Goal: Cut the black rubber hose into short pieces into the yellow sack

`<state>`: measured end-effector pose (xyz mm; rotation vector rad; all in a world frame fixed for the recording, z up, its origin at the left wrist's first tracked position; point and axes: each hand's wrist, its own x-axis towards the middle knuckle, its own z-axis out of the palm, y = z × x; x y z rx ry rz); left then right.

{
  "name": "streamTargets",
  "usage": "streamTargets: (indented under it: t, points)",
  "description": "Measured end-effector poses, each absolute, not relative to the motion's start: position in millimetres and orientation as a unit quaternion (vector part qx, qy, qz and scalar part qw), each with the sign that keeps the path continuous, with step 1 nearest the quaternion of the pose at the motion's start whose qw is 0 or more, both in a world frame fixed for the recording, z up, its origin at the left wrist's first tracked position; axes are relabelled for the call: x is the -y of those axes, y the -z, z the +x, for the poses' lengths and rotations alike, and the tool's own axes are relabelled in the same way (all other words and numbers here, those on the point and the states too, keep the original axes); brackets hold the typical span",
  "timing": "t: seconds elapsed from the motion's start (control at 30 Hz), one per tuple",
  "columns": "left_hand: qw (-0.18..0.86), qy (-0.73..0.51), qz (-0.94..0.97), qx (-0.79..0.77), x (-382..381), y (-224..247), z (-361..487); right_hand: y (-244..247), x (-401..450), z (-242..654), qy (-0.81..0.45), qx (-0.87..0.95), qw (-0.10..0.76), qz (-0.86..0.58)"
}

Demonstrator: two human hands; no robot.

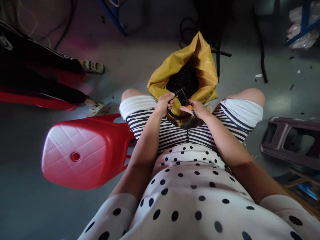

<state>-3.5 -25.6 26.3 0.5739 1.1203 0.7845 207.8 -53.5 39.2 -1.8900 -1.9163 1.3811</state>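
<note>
Between my knees stands a yellow woven sack (160,75), its mouth open toward me. A heap of small black pieces (183,78) lies inside. My left hand (165,104) is closed around a black tube (178,116), which bends below it along the sack's near rim. My right hand (198,109) grips what look like scissors (190,107) with orange and black on the handles. Their thin metal blades point up over the sack's mouth, apart from each other, near the left hand's fingertips. Fine detail at the blades is too dark to make out.
A red plastic stool (75,156) stands on my left, and a brownish-grey stool (290,140) on my right. Another person's sandalled foot (93,66) is at the far left. Black tubes (261,50) and scraps lie on the floor. Blue metal legs (113,16) rise behind.
</note>
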Motion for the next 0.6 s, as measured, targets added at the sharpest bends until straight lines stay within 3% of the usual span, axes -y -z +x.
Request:
streamTargets:
  t: [0.6]
  points:
    - [0.747, -0.285, 0.288, -0.527, 24, -32, -6, -28, 52, 207, -0.442, 0.634, 0.066, -0.631]
